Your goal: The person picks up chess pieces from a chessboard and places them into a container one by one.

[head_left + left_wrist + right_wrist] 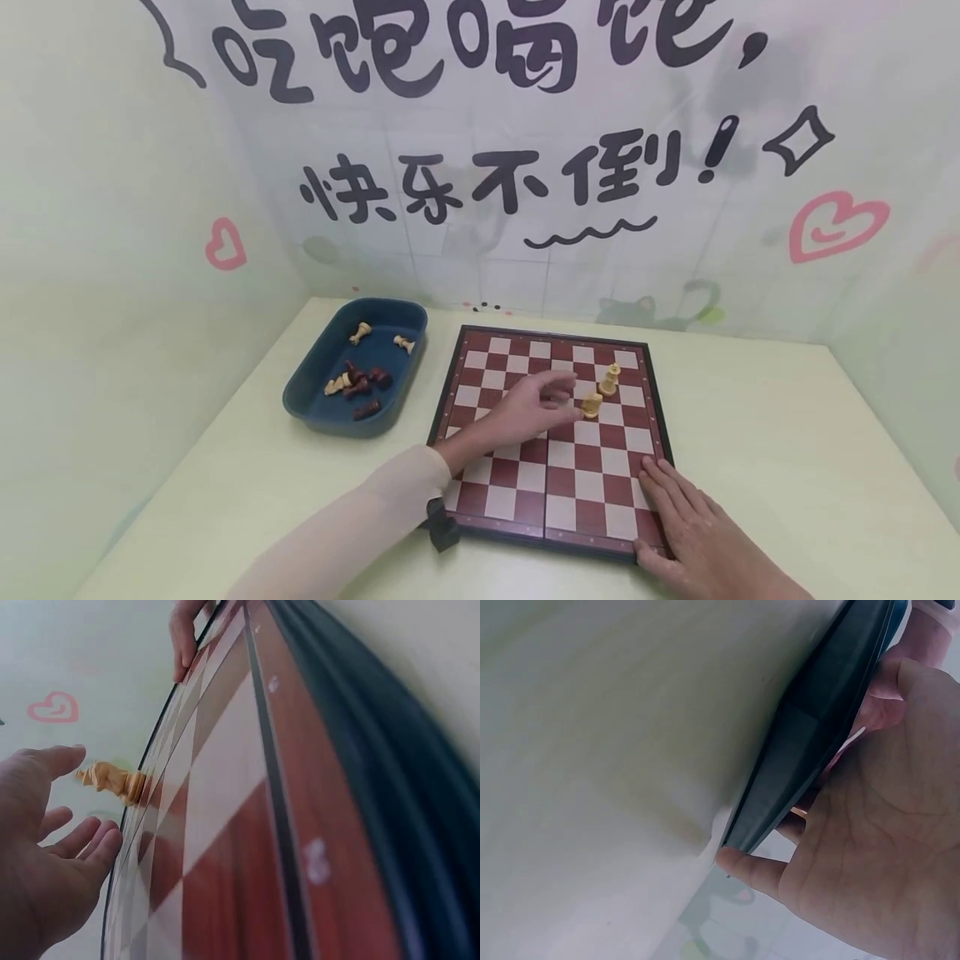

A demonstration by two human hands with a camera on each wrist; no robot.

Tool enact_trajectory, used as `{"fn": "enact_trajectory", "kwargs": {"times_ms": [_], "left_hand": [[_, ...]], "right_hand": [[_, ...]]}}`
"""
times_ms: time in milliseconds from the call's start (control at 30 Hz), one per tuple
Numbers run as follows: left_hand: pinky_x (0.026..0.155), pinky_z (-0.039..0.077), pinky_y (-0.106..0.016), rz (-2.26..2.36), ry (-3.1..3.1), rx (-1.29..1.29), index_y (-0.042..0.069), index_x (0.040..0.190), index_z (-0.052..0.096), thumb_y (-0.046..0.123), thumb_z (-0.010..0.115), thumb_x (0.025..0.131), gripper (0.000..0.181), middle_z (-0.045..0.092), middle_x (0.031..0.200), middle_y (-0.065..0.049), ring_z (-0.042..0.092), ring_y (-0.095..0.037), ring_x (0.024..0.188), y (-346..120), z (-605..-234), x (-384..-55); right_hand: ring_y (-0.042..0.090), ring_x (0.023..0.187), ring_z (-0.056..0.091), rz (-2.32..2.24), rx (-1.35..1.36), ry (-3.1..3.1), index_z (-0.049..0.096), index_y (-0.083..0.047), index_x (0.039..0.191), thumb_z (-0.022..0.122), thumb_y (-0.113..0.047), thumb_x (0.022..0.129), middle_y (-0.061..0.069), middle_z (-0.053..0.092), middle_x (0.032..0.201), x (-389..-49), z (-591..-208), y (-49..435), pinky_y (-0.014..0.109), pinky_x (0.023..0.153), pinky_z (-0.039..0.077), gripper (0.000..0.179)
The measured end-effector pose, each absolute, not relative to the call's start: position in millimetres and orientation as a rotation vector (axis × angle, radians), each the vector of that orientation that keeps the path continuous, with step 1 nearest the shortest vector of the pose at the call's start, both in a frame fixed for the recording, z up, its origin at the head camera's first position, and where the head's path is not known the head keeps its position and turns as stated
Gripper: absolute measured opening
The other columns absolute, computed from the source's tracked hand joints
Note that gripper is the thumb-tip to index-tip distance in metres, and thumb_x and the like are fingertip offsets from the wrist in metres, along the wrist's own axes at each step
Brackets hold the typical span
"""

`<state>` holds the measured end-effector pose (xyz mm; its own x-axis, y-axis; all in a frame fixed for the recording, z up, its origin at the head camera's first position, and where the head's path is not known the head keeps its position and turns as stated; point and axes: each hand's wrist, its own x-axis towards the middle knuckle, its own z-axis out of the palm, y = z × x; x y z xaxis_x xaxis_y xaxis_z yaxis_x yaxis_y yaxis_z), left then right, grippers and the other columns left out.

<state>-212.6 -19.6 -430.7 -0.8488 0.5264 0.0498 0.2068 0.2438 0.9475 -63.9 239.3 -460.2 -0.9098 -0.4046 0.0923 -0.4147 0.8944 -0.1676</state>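
Note:
A red-and-white chessboard (590,486) lies unfolded on the table. On its right half stand a cream knight (592,406) and, just behind it, a taller cream king (609,380). My left hand (528,408) hovers over the board beside the knight. In the left wrist view, a gap shows between its spread thumb and loosely bent fingers and the cream piece (112,781). At the board's near right corner, my right hand (693,525) rests with fingers extended on the rim. From the right wrist, its little finger touches the board's dark side (769,776).
A blue tray (303,400) stands left of the board. Inside lie several dark red pieces (367,409) and a few cream pieces (361,332). A small black object (442,527) appears under my left sleeve at the board's near edge. Behind the table rises a printed wall covering (480,275).

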Motion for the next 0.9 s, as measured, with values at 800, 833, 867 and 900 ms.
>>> {"fn": "enact_trajectory", "kwargs": {"times_ms": [800,833,867,900], "left_hand": [[0.078,0.055,-0.019,1.561,2.489,0.663,0.003,0.122,0.069,0.007,0.072,0.096,0.027,0.068,0.107,-0.001,0.066,-0.006,0.095,18.5,-437.2,-216.1],[0.078,0.055,-0.019,1.561,2.485,0.662,0.003,0.122,0.069,0.007,0.072,0.096,0.027,0.069,0.109,-0.002,0.067,-0.006,0.097,19.6,-438.0,-215.8],[0.08,0.054,-0.018,1.561,2.484,0.664,0.003,0.123,0.069,0.007,0.072,0.096,0.027,0.069,0.111,-0.003,0.067,-0.007,0.099,20.8,-438.7,-215.3],[0.081,0.054,-0.018,1.559,2.484,0.666,0.003,0.123,0.069,0.007,0.072,0.096,0.027,0.069,0.112,-0.003,0.067,-0.008,0.101,21.9,-439.0,-214.8]], "right_hand": [[0.033,0.144,0.035,0.291,0.651,-2.992,0.046,0.001,0.15,0.065,-0.052,0.093,0.014,0.038,0.158,-66.3,-452.1,239.8,0.052,0.109,0.04,0.08],[0.032,0.144,0.035,0.288,0.654,-2.983,0.046,0.001,0.149,0.066,-0.051,0.093,0.014,0.039,0.158,-65.7,-453.1,240.2,0.051,0.109,0.04,0.079],[0.032,0.143,0.036,0.288,0.662,-2.965,0.047,0.001,0.149,0.067,-0.049,0.092,0.014,0.04,0.157,-65.2,-453.9,240.7,0.051,0.108,0.041,0.079],[0.032,0.143,0.037,0.285,0.664,-2.953,0.047,0.001,0.148,0.068,-0.049,0.091,0.013,0.04,0.157,-64.6,-454.7,241.2,0.051,0.107,0.041,0.078]]}}
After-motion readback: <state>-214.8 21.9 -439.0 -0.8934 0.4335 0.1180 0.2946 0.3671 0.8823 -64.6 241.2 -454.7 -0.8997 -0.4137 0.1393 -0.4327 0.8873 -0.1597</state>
